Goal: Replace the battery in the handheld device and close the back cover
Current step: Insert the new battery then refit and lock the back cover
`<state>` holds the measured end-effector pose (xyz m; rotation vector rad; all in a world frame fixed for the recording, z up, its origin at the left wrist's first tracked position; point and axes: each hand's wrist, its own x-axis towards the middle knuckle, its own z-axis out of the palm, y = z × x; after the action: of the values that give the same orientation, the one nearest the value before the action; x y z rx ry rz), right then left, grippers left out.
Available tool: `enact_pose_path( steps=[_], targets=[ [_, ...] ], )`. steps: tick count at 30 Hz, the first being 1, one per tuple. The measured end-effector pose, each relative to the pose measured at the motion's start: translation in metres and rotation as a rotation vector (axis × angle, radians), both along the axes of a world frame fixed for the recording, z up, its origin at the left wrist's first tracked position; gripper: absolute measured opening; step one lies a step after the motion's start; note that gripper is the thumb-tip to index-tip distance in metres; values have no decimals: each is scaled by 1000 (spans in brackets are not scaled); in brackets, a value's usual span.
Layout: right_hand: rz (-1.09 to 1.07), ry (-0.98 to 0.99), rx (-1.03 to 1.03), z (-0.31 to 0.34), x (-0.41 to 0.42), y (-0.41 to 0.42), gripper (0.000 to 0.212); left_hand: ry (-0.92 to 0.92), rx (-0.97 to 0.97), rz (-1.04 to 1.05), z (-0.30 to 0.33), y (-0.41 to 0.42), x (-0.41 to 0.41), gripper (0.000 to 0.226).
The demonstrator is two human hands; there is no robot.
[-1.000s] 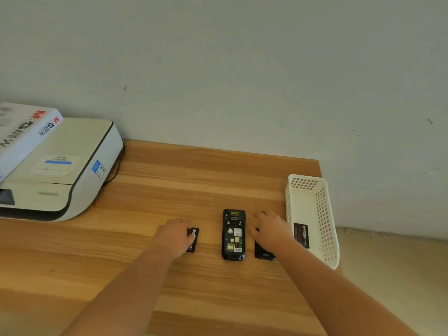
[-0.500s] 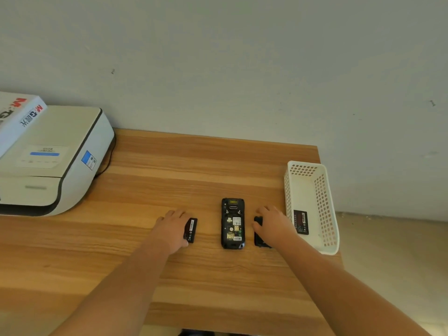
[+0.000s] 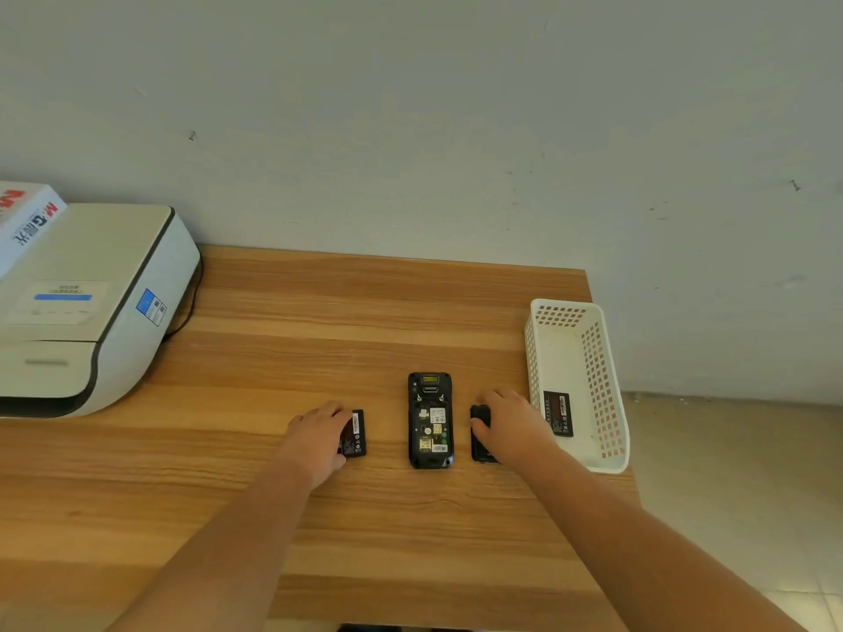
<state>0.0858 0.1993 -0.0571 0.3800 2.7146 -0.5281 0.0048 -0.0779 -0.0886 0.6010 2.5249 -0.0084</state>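
Note:
A black handheld device [image 3: 430, 421] lies face down on the wooden table [image 3: 365, 312], its back open and the battery bay bare. To its left lies a black battery [image 3: 356, 434] with a white label. My left hand [image 3: 319, 437] covers its left part, fingers and thumb curled around its edges. Right of the device lies the black back cover [image 3: 478, 444]. My right hand [image 3: 511, 421] rests over it, thumb on its top, hiding most of it.
A white perforated basket [image 3: 575, 321] stands at the table's right edge with another battery [image 3: 558, 412] inside. A white printer [image 3: 91, 312] with a box [image 3: 27, 216] on it fills the left. The table's right edge drops to a tiled floor.
My left hand has slipped slightly left, showing more of the battery's label. My right hand stays on the back cover. The device has not moved; the view shifted a little.

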Motion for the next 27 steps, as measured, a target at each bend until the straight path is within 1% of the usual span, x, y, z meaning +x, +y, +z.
enact_pose_path(
  steps=[2, 4, 9, 11, 14, 19, 27],
  targets=[
    [-1, 6, -2, 1, 0, -1, 40, -18, 84, 53, 8, 5, -5, 75],
    [-4, 20, -7, 2, 0, -1, 39, -17, 162, 62, 18, 13, -10, 74],
    [3, 37, -32, 6, 3, 2, 39, -19, 275, 35, 38, 46, -13, 71],
    [10, 37, -30, 7, 5, 4, 38, -25, 303, -7, 40, 58, -9, 69],
    [9, 41, -37, 6, 10, 7, 37, -44, 295, -59, 38, 73, -2, 69],
    [-16, 38, -48, 5, 16, 13, 37, -98, 219, -142, 27, 88, 9, 71],
    [-16, 42, -55, 2, 18, 15, 39, -112, 188, -161, 20, 99, 10, 68]
  ],
)
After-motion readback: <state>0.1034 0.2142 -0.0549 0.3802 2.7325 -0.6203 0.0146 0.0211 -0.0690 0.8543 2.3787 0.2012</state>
